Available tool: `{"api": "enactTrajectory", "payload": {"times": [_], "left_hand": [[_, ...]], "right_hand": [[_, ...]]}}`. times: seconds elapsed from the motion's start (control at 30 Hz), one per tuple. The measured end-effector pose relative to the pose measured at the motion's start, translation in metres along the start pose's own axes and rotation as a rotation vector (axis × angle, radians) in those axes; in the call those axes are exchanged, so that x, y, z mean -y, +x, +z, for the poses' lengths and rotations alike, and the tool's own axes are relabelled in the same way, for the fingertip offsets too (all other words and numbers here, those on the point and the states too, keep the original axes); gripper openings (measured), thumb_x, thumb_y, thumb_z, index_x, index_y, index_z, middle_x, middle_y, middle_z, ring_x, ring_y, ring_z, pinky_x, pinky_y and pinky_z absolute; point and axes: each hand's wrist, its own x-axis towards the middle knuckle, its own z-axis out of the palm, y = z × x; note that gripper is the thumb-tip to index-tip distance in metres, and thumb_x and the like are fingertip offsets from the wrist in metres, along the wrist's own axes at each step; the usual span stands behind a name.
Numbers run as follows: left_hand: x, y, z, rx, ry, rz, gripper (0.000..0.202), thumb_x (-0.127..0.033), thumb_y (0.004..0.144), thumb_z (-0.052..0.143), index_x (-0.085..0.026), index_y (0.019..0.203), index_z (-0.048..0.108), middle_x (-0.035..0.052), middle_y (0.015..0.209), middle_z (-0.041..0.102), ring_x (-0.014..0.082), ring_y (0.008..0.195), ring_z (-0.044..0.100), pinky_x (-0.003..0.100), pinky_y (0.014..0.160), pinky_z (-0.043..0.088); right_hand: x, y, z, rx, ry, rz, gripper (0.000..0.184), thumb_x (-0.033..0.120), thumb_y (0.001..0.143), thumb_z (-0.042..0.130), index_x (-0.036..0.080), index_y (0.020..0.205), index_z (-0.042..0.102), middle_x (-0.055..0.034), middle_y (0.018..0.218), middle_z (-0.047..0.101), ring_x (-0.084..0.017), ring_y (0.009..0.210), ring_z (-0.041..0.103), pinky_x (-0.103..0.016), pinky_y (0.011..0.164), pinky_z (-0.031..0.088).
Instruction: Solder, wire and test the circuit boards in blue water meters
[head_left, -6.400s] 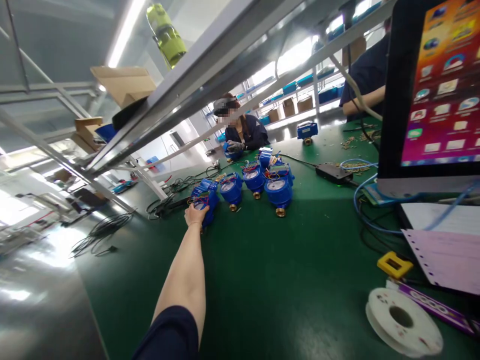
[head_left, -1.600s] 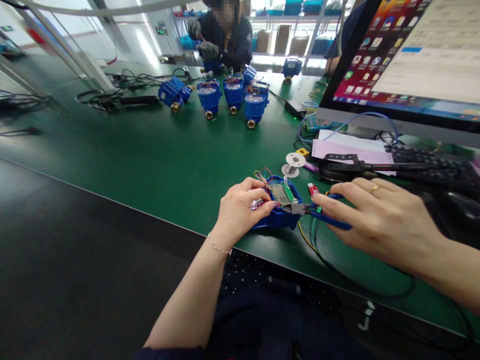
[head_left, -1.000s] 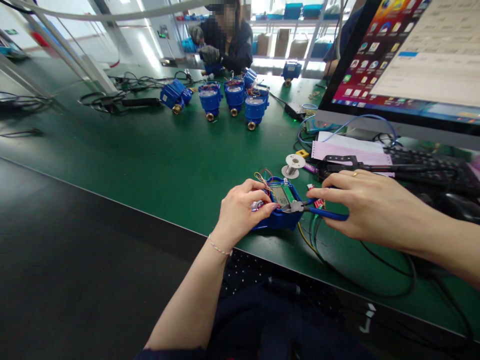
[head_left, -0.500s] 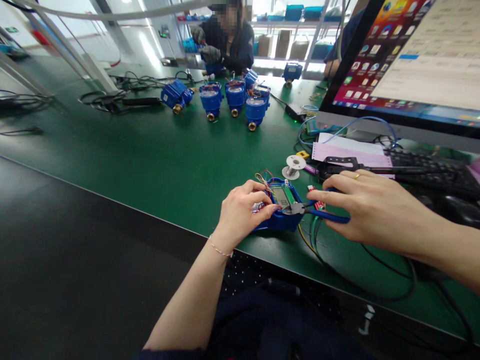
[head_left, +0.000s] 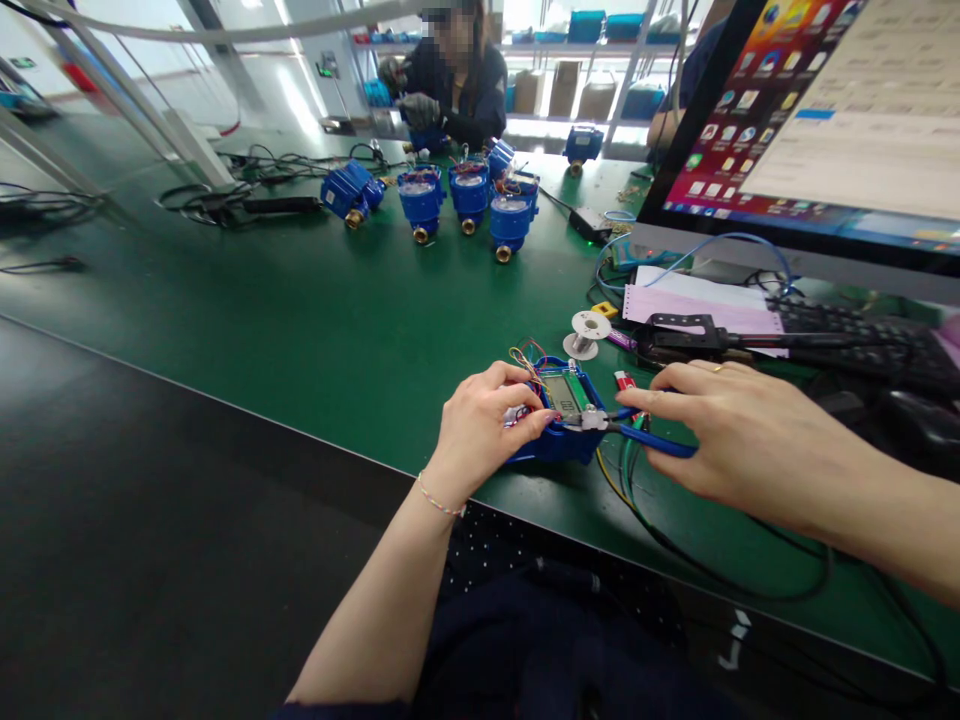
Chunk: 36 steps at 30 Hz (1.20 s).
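Observation:
A blue water meter (head_left: 564,440) with an open top, a small display and loose coloured wires lies near the front edge of the green table (head_left: 315,310). My left hand (head_left: 480,425) is curled over its left side, fingertips pinching at the wires. My right hand (head_left: 724,435) grips blue-handled pliers (head_left: 637,430), whose metal jaws reach the meter's top right next to my left fingertips.
Several more blue meters (head_left: 469,195) stand at the far middle of the table. A monitor (head_left: 810,120), keyboard (head_left: 855,335), papers, a solder spool (head_left: 585,330) and cables crowd the right. A seated person (head_left: 457,70) works at the far side; another's arm shows behind the monitor.
Earlier my left arm reached out to the far meters; now one meter lies in front of me. Over the last second both hands stay on it, the pliers shifting slightly.

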Motion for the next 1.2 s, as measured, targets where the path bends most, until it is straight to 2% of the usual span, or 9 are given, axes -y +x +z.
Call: {"api": "enactTrajectory", "payload": {"times": [0.27,0.43,0.7,0.87,0.93,1.07,1.2], "left_hand": [[-0.001,0.001,0.001,-0.011,0.017,-0.009,0.007,-0.030,0.078,0.067,-0.023,0.076,0.066,-0.0012,0.099,0.062,0.0164,0.089,0.059,0.031,0.074,0.046],[-0.001,0.000,0.001,-0.008,0.030,-0.012,0.008,-0.030,0.078,0.067,-0.023,0.074,0.065,-0.0009,0.098,0.062,0.0164,0.088,0.059,0.031,0.074,0.046],[-0.005,0.004,0.001,0.018,0.045,-0.069,0.009,-0.029,0.079,0.066,-0.023,0.073,0.065,-0.0010,0.099,0.062,0.0168,0.088,0.059,0.031,0.075,0.047],[-0.003,0.002,0.001,0.010,0.042,-0.034,0.008,-0.030,0.079,0.065,-0.023,0.074,0.066,-0.0003,0.100,0.061,0.0163,0.089,0.059,0.030,0.076,0.048],[-0.002,0.001,0.001,0.012,0.035,-0.028,0.009,-0.030,0.080,0.065,-0.023,0.074,0.066,0.0000,0.100,0.061,0.0163,0.089,0.059,0.031,0.077,0.049],[-0.002,0.001,0.001,0.012,0.014,-0.033,0.007,-0.028,0.079,0.065,-0.023,0.074,0.065,0.0002,0.100,0.061,0.0167,0.090,0.059,0.032,0.079,0.049],[-0.003,0.001,0.000,0.009,0.021,-0.033,0.008,-0.029,0.079,0.065,-0.023,0.074,0.066,0.0004,0.100,0.062,0.0168,0.090,0.059,0.032,0.078,0.049]], "right_hand": [[0.007,-0.004,-0.005,0.011,-0.051,-0.010,0.029,0.029,0.075,0.058,0.021,0.103,0.065,-0.0062,0.084,0.061,-0.020,0.075,0.056,-0.033,0.066,0.037],[0.013,-0.006,-0.008,-0.026,-0.070,0.021,0.027,0.029,0.074,0.057,0.020,0.098,0.066,-0.0055,0.078,0.060,-0.020,0.070,0.055,-0.031,0.065,0.038],[0.022,-0.016,-0.004,-0.214,-0.199,-0.025,0.021,0.022,0.079,0.052,0.018,0.091,0.069,-0.0067,0.070,0.060,-0.020,0.064,0.050,-0.030,0.059,0.033],[0.021,-0.025,0.006,-0.378,-0.278,-0.139,0.024,0.019,0.077,0.060,0.018,0.100,0.067,-0.0082,0.083,0.065,-0.020,0.072,0.052,-0.030,0.062,0.032],[0.020,-0.025,0.008,-0.342,-0.219,-0.082,0.024,0.022,0.078,0.059,0.018,0.102,0.066,-0.0088,0.086,0.064,-0.020,0.075,0.052,-0.031,0.065,0.034],[0.017,-0.019,0.006,-0.156,-0.039,0.074,0.027,0.027,0.079,0.054,0.018,0.102,0.066,-0.0102,0.090,0.062,-0.022,0.080,0.053,-0.032,0.070,0.036],[0.014,-0.013,0.000,-0.101,-0.018,0.069,0.028,0.028,0.078,0.054,0.021,0.102,0.066,-0.0083,0.087,0.061,-0.022,0.078,0.053,-0.033,0.070,0.035]]}}
